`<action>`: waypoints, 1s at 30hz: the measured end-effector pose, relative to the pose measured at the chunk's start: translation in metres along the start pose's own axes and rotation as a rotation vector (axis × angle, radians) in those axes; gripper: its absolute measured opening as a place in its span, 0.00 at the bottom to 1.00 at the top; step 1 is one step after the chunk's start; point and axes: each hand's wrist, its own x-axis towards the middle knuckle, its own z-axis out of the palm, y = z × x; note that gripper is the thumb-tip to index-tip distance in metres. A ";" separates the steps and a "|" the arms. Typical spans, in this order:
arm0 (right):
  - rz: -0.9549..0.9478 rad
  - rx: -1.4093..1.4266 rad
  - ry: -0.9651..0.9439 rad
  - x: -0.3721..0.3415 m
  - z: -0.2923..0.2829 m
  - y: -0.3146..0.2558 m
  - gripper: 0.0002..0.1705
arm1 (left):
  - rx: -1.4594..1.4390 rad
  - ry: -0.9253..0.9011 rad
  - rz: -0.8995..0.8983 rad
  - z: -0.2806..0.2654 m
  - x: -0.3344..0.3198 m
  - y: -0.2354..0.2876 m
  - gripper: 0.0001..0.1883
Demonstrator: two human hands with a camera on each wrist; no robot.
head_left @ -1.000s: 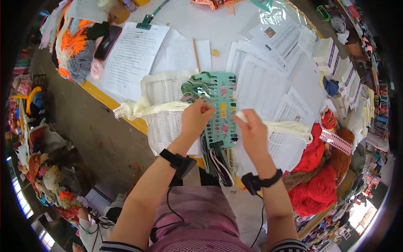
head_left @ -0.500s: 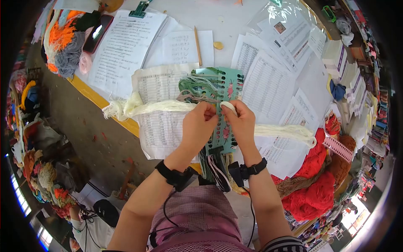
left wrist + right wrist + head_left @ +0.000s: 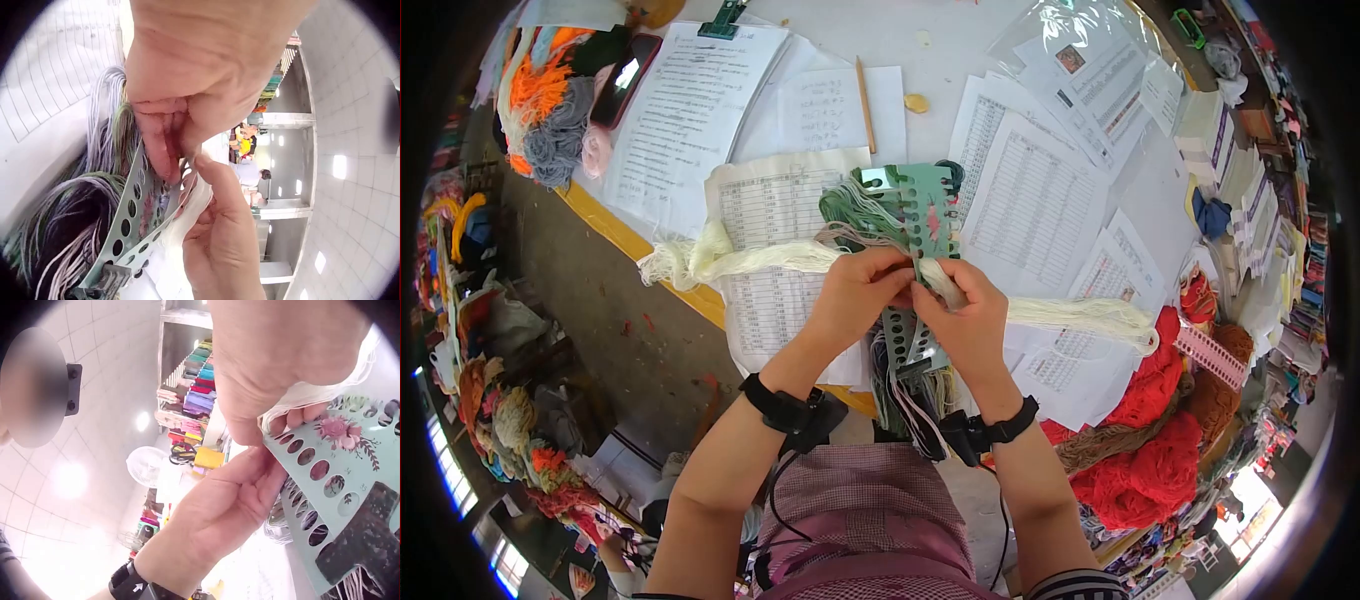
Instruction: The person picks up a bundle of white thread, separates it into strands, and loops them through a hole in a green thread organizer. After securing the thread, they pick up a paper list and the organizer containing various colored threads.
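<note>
A pale green thread card point(image 3: 935, 185), with punched holes and pink flowers, is bent between my two hands. My left hand point(image 3: 855, 300) pinches its left edge, fingers reaching between the card's two panels in the left wrist view. A cream skein point(image 3: 1080, 312) runs through the curled fingers of my right hand point(image 3: 968, 312), whose fingertips meet the left ones at the holes point(image 3: 320, 470). Green and grey threads point(image 3: 850, 210) hang off the card's left side. A dark clip point(image 3: 362, 540) grips its near end, dark and pale strands hanging below.
Another cream hank point(image 3: 770, 260) lies leftward over a printed chart point(image 3: 775, 330). Behind are a clipboard of papers point(image 3: 690, 110), a pencil point(image 3: 865, 105) and a phone point(image 3: 628, 80). Red yarn point(image 3: 1145, 450) heaps at right, near stacked white boxes point(image 3: 1205, 140).
My right hand has moved left with the cream skein, from beside the card to its holes against my left fingers. The card has bent and its panels have folded toward each other.
</note>
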 end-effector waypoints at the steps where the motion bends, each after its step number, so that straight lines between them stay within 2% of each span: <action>1: 0.039 0.069 -0.016 0.000 0.000 0.000 0.14 | 0.000 0.002 -0.001 -0.001 0.001 -0.002 0.10; 4: 0.151 0.114 -0.045 0.000 -0.001 -0.001 0.12 | -0.002 -0.018 -0.046 0.000 0.003 -0.002 0.08; 10: 0.139 -0.008 0.001 0.005 0.002 -0.003 0.16 | 0.015 0.060 -0.067 0.000 0.001 0.000 0.09; 12: 0.175 0.014 -0.021 0.006 -0.002 -0.002 0.16 | 0.206 0.161 -0.051 -0.014 -0.005 0.002 0.10; 13: 0.213 0.036 -0.039 0.006 -0.004 -0.001 0.17 | 0.207 0.160 -0.051 -0.025 -0.007 0.005 0.10; 15: 0.197 0.054 -0.050 0.007 -0.005 -0.001 0.17 | -0.068 0.156 -0.144 -0.043 -0.012 0.016 0.11; 18: 0.188 0.070 -0.073 0.007 0.000 -0.005 0.17 | -0.090 0.144 -0.146 -0.033 -0.012 0.021 0.07; 22: 0.245 0.081 -0.078 0.009 0.002 -0.008 0.16 | -0.115 0.138 -0.132 -0.038 -0.012 0.018 0.08; 23: 0.245 0.081 -0.077 0.010 0.002 -0.011 0.16 | -0.197 0.104 -0.093 -0.042 -0.014 0.014 0.09; 25: 0.374 0.132 -0.138 0.012 0.001 -0.016 0.14 | -0.276 0.069 -0.053 -0.045 -0.016 0.006 0.10; 26: 0.374 0.132 -0.137 0.013 0.002 -0.009 0.14 | -0.364 -0.036 -0.094 -0.042 -0.017 0.006 0.11; 27: 0.282 0.152 -0.136 0.013 0.004 0.004 0.16 | -0.451 -0.142 -0.135 -0.038 -0.018 0.009 0.12; 28: 0.190 0.171 -0.135 0.013 0.004 0.014 0.17 | -0.452 -0.144 -0.134 -0.034 -0.018 0.015 0.12; 29: 0.189 0.168 -0.133 0.016 0.001 0.011 0.17 | -0.291 -0.215 -0.219 -0.028 -0.017 0.028 0.16; 30: 0.179 0.012 -0.195 0.019 -0.003 0.007 0.19 | -0.132 -0.282 -0.303 -0.023 -0.015 0.035 0.20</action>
